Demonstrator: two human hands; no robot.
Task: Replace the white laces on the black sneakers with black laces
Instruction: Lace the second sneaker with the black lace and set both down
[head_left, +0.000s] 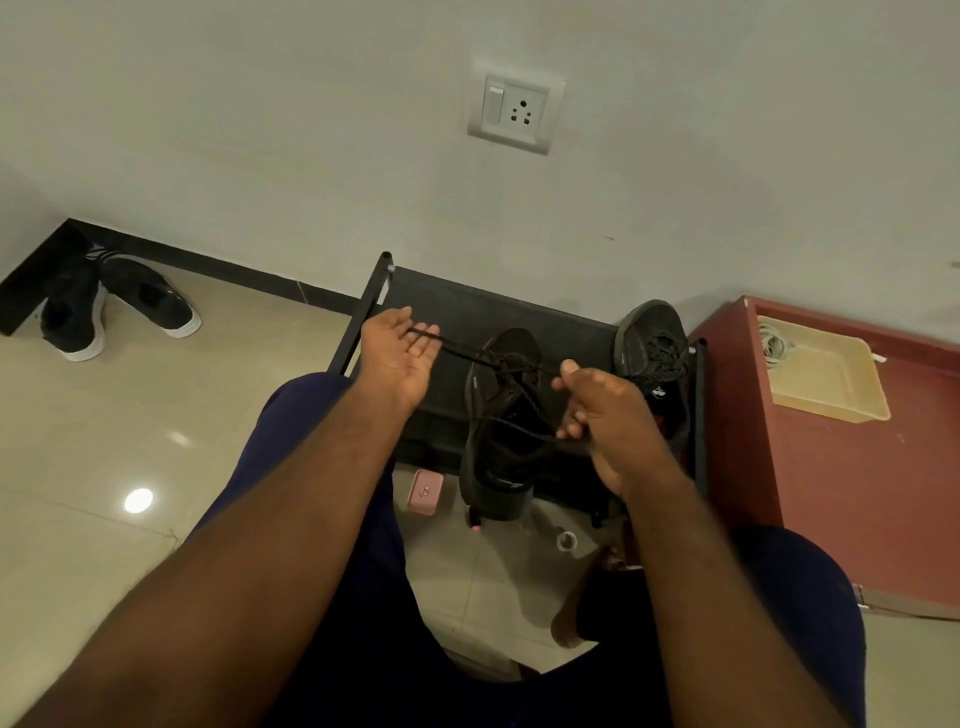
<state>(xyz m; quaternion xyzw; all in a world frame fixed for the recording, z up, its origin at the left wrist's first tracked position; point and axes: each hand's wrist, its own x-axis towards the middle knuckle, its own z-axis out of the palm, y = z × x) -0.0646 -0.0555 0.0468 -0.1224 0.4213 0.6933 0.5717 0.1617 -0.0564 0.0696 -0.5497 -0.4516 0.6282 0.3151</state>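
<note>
Black lace (464, 355) runs taut from sneaker (498, 457) out to both hands. Head view: L hand (402, 358) palm up, fingers half curled round 1 lace end. R hand (605, 415) has thumb + fingers curled, pinching the other end. Sneaker sits on black rack (457, 306), toe pointing away, btwn the 2 hands. 2nd sneaker (649, 332) at rack's R end, apart from the 1st. 2 more black shoes (119, 306) on floor far L by wall. Beige tray (826, 405) on red cabinet (857, 493), R of rack.

Home entry area w/ shoe rack (441, 312), tiled floor (156, 441), wall socket (514, 111).
</note>
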